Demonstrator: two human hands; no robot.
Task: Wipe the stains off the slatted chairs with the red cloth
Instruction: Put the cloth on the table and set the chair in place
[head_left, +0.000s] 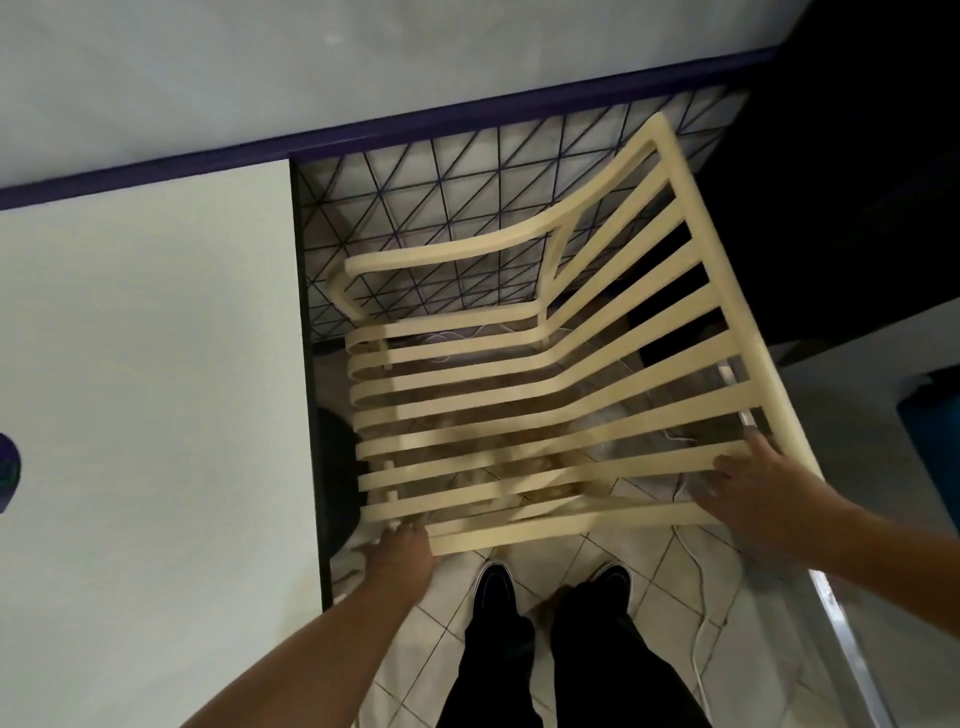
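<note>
A cream slatted chair stands in front of me, seen from above, its back slats rising to the right. My left hand grips the near armrest at its front end, close to the table edge. My right hand lies on the near corner of the chair back with fingers spread along the slats. No red cloth is in view. The near slats look blurred.
A pale table with a dark edge stands close on the left. A wall with triangular tiles is behind the chair. A white cable trails on the tiled floor by my feet. A metal rail runs at the lower right.
</note>
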